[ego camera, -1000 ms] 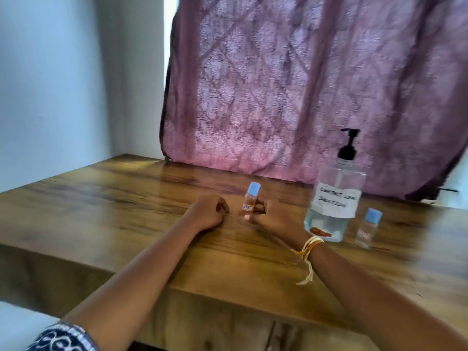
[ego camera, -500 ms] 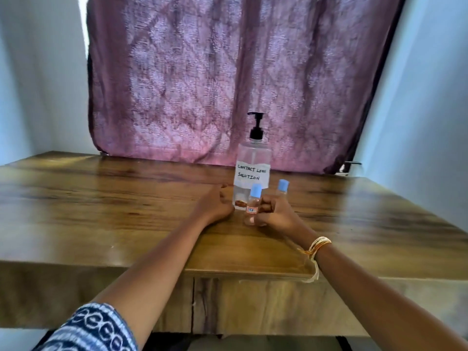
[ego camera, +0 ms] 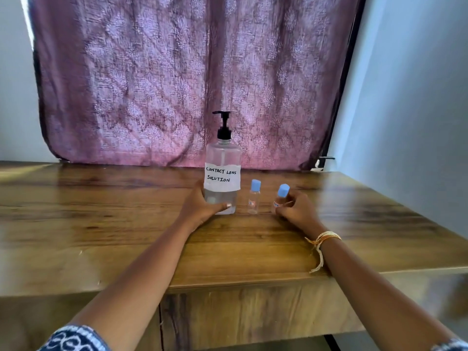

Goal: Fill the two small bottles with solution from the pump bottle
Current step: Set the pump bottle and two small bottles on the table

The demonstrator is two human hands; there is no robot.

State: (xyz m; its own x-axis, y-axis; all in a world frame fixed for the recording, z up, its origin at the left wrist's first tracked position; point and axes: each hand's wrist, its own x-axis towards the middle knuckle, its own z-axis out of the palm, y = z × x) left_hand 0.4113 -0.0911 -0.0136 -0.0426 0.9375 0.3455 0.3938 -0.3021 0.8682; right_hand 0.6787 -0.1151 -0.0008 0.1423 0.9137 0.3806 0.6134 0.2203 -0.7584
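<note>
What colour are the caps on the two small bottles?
Light blue, on both the standing bottle's cap and the held bottle's cap; head view.

A clear plastic pump bottle (ego camera: 222,173) is set at frame centre on the brown wooden table (ego camera: 101,236), before the mauve patterned curtain (ego camera: 177,72). To its right are placed two small blue-capped clear bottles (ego camera: 254,197) (ego camera: 280,196), the rightmost one tilted.

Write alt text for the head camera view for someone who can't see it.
Left hand grips a pump bottle labelled contact lens solution on a wooden table; right hand holds a tilted blue-capped small bottle. A second small bottle stands between them, capped.
</note>
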